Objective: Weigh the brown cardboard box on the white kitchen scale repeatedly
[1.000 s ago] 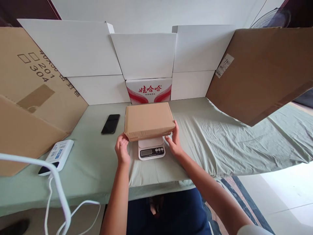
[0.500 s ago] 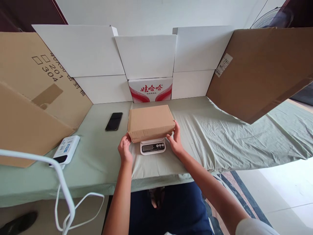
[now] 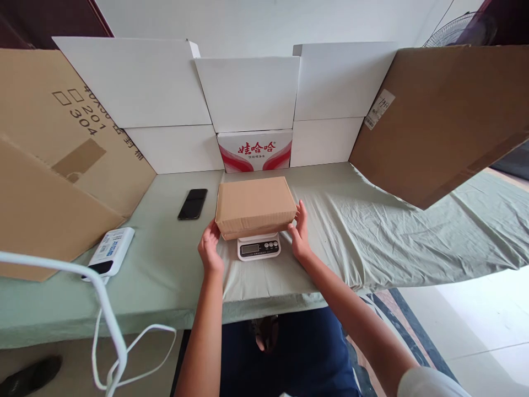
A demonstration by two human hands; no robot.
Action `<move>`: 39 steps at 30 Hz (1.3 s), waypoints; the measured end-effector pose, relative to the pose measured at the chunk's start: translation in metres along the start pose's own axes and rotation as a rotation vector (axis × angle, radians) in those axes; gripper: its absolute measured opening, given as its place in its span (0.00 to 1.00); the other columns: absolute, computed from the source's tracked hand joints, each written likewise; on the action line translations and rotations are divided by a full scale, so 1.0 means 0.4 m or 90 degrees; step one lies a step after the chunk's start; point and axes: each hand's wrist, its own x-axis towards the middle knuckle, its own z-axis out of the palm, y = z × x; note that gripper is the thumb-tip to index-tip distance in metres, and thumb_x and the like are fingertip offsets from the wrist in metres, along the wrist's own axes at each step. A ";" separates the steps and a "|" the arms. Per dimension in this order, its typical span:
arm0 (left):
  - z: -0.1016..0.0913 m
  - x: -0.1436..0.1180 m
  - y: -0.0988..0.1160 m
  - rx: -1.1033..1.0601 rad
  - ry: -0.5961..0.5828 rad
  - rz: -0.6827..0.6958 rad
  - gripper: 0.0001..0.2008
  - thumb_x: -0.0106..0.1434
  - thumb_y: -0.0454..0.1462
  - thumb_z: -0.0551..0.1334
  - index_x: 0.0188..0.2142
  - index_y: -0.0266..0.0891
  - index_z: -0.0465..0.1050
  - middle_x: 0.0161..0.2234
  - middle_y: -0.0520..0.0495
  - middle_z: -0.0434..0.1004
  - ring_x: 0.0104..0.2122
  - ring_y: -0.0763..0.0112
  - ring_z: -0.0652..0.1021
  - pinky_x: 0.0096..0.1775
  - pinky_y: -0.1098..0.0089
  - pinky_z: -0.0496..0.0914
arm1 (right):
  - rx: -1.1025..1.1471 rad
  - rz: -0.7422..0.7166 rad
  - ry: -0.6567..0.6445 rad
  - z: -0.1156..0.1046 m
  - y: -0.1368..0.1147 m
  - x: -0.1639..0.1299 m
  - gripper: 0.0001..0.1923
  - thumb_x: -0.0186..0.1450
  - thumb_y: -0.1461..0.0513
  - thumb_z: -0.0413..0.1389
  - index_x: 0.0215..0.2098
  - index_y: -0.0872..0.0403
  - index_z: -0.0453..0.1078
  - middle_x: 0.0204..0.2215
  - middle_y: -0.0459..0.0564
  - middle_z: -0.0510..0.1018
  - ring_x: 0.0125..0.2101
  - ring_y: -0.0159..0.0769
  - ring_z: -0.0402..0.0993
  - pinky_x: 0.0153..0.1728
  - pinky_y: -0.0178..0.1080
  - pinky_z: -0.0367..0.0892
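A closed brown cardboard box [image 3: 255, 205] is seen resting on a small white kitchen scale [image 3: 259, 246], which is set near the front edge of the desk [image 3: 165, 275], about midway along it. Most of the scale is covered by the box; only its front strip with the display and buttons is left showing. The box is flanked by both hands. The left hand [image 3: 210, 249] is placed at the near left corner of the box, its fingers spread and uncurled, with the fingertips at or just beside the cardboard; whether they touch cannot be told. The right hand [image 3: 301, 236] is held flat and upright against the right end of the box, fingers extended, nothing being gripped.

The desk is covered by a pale green cloth [image 3: 372, 231], which is wrinkled towards the right edge. A black phone [image 3: 193, 203] is laid face up just left of the box, farther back. Near the front left corner a white device with a blue label [image 3: 109, 252] is found, and a white cable [image 3: 103, 314] is seen hanging in front of that edge. Along the back edge white boxes [image 3: 248, 94] are stacked, with a red-and-white printed carton [image 3: 255, 150] set directly behind the brown box. Large brown cardboard sheets [image 3: 446, 116] are leaned at the left and right sides.
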 end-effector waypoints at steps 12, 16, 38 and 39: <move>0.004 0.009 -0.019 0.011 -0.011 -0.034 0.36 0.60 0.62 0.57 0.54 0.38 0.77 0.56 0.32 0.77 0.58 0.49 0.76 0.57 0.54 0.70 | 0.015 0.011 -0.011 0.000 0.004 0.000 0.38 0.68 0.41 0.48 0.71 0.41 0.47 0.70 0.53 0.56 0.68 0.53 0.54 0.66 0.58 0.57; 0.003 0.010 -0.022 0.007 -0.018 -0.036 0.37 0.59 0.63 0.58 0.55 0.38 0.76 0.58 0.32 0.76 0.59 0.48 0.75 0.58 0.53 0.69 | 0.008 0.007 -0.012 -0.001 -0.004 0.004 0.36 0.69 0.42 0.48 0.70 0.41 0.49 0.69 0.53 0.57 0.67 0.53 0.56 0.65 0.58 0.58; 0.052 0.120 0.018 0.006 -0.076 0.017 0.36 0.62 0.61 0.58 0.57 0.37 0.74 0.57 0.34 0.76 0.61 0.51 0.73 0.61 0.56 0.66 | 0.100 -0.013 -0.054 0.025 -0.042 0.108 0.37 0.70 0.46 0.52 0.73 0.40 0.45 0.73 0.48 0.52 0.71 0.50 0.52 0.68 0.54 0.56; 0.073 0.155 0.024 0.011 -0.103 0.001 0.35 0.63 0.60 0.57 0.57 0.37 0.74 0.58 0.35 0.75 0.62 0.53 0.72 0.63 0.57 0.64 | 0.103 -0.027 -0.066 0.035 -0.038 0.144 0.36 0.70 0.47 0.52 0.73 0.40 0.47 0.73 0.46 0.52 0.71 0.49 0.53 0.69 0.54 0.56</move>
